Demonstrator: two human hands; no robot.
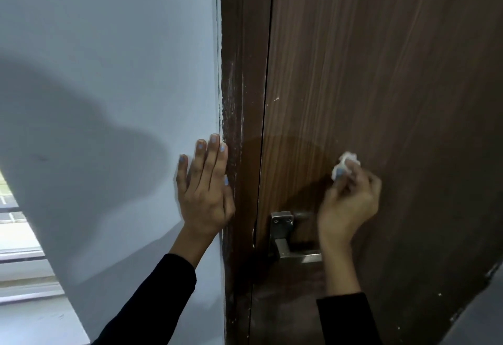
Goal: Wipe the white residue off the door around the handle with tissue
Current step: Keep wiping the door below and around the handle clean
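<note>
The right hand (349,203) is closed in a tight grip around a small scrunched ball of white tissue (346,163). The tissue is pressed on the tall dark brown wooden door (381,72), just above the shiny silver metal handle (295,254). The left hand (205,189) holds nothing. It lies flat and open on the smooth pale blue wall (109,58), right beside the dark brown door frame (236,99).

To do this part well, I think the hand should rub in small circles and press firmly, so the tissue does not just slide. It should go all around the handle plate, near the screws too. When one side of the tissue gets dirty, turn it to a clean side.

The door looks smooth, with long thin wood lines running up and down. A darker round patch shows above the handle; it may be damp, but I cannot be sure. A few tiny white specks (277,98) sit higher up on the door. The frame has rough, chalky white streaks along its edge. The tissue looks soft and crumpled. The handle is hard, square-cornered and shiny.
</note>
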